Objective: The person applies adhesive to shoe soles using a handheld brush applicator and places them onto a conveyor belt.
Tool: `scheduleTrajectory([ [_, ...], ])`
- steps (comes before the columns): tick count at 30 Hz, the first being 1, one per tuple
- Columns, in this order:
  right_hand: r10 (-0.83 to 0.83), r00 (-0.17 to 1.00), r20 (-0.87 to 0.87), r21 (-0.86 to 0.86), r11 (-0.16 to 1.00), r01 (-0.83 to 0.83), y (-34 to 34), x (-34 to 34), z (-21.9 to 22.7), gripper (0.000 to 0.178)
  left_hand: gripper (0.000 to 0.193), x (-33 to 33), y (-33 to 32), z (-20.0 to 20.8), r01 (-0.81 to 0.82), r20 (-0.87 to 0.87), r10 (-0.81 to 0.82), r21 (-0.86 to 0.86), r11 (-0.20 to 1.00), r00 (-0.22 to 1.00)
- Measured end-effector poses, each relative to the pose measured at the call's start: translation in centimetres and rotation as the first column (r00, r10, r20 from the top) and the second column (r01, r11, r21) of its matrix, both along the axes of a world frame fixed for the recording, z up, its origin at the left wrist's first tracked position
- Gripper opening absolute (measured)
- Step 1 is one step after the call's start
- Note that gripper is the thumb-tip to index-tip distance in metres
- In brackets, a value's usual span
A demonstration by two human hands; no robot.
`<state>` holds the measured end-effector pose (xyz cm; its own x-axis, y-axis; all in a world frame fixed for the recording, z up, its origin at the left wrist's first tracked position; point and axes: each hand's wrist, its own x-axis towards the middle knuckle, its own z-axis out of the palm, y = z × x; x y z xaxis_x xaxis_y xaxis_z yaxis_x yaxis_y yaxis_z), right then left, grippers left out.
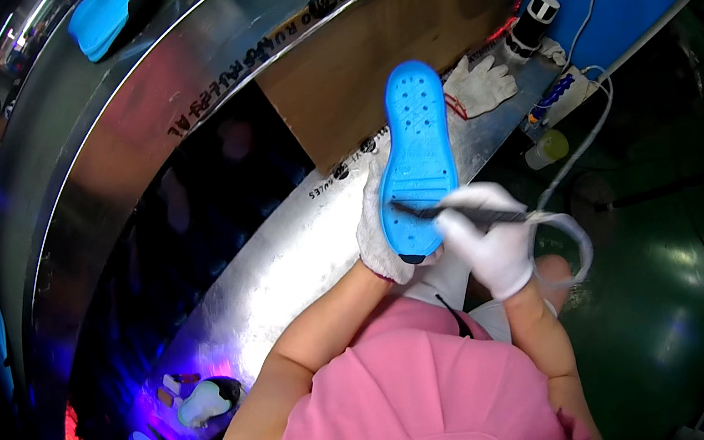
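Observation:
A bright blue shoe sole is held upright in front of me, its flat side with small holes and ribs facing up. Wrapped round its left edge near the heel is my left hand, in a white knitted glove. My right hand, gloved in white and slightly blurred, grips a dark brush with a thin hose looping from its rear end. The brush tip rests on or just over the heel part of the sole; I cannot tell which. A small black piece shows at the heel end.
A metal ledge runs in front, with a brown cardboard sheet behind. A spare glove, a black cylinder with white top and a yellowish cup stand at right. Another blue piece lies on the curved track.

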<state>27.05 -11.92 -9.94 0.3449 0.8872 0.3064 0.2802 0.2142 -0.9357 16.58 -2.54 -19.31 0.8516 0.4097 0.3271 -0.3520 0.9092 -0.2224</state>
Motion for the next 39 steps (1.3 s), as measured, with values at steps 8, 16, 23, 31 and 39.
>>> scheduleTrajectory([
  [8, 0.049, 0.984, 0.171, 0.08, 0.995, -0.063, -1.4, -1.4, 0.5, 0.019, 0.081, -0.2, 1.4, 4.4, -0.098, -0.431, 0.169, 0.183, 0.978, 0.886],
  [16, 0.156, 0.733, 0.663, 0.026, 0.973, -0.231, -2.0, -0.1, 1.1, 0.021, 0.069, -1.9, 5.4, 4.1, 0.272, -0.541, -0.155, 0.143, 0.952, 0.827],
  [23, 0.267, 0.677, 0.686, -0.047, 0.944, -0.326, -1.1, -0.1, 2.5, 0.025, 0.054, -1.5, 8.2, 3.5, 0.098, -0.298, 0.491, 0.915, 0.391, 0.819],
  [31, 0.274, 0.662, 0.697, -0.075, 0.947, -0.313, -1.4, 0.4, 3.4, 0.024, 0.041, -1.6, 9.5, 5.0, 0.527, -0.715, 0.328, 0.686, 0.502, 0.618],
  [39, 0.263, 0.549, 0.794, -0.113, 0.95, -0.292, -1.6, 0.6, 5.4, 0.028, 0.064, -3.3, 11.6, 4.7, -0.178, 0.401, 0.502, 0.883, -0.435, 0.766],
])
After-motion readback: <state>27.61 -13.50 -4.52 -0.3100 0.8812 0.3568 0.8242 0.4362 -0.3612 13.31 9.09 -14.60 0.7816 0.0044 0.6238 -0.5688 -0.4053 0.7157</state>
